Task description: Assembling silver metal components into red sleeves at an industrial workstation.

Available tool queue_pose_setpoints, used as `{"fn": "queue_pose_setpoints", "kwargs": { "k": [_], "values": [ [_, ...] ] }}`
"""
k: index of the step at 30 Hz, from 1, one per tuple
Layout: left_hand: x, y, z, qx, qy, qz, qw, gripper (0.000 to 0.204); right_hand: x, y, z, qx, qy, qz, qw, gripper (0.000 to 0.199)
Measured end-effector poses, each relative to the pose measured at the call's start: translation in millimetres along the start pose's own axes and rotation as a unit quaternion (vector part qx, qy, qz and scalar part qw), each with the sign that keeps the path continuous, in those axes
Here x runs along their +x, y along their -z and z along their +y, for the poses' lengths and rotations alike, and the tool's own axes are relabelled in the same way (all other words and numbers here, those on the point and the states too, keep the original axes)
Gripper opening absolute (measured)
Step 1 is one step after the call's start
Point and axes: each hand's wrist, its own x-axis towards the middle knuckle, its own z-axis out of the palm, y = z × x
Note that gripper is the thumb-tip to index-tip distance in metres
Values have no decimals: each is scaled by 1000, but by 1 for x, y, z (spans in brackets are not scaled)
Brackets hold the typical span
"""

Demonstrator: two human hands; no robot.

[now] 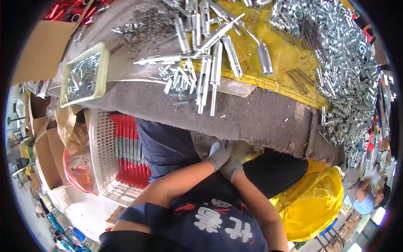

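Note:
My left hand [219, 156], in a grey glove, is at the near edge of the cloth-covered bench [176, 110], above my lap. Close against it on the right lies my right hand [231, 167], gloved in the same grey. The fingers of both hands point toward the bench edge and are largely hidden, so any thing between them does not show. On the bench ahead lie several long silver metal tubes with thin rods [216, 69]. Beside them is a loose heap of short metal pins [180, 80].
A pale tray of metal pins [105, 63] stands at the left. Below it, a white plastic crate [100, 151] holds red-and-silver parts [130, 147]. Small metal fittings [340, 54] are piled at the right. A yellow bag [312, 206] sits beside my right leg. Another person [363, 195] is at far right.

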Motion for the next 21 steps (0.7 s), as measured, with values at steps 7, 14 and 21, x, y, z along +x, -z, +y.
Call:
{"fn": "queue_pose_setpoints", "kwargs": {
  "k": [7,14,21],
  "values": [
    [-81,105,13,-455,-213,145,853,57,-134,99,-116,371,134,-18,919,47],
    [-168,212,-92,-431,-123,373,813,30,-64,134,-192,-105,393,400,821,37],
    [-221,153,-294,-497,331,353,721,40,-19,127,-179,-270,385,438,766,42]
  ]
}}
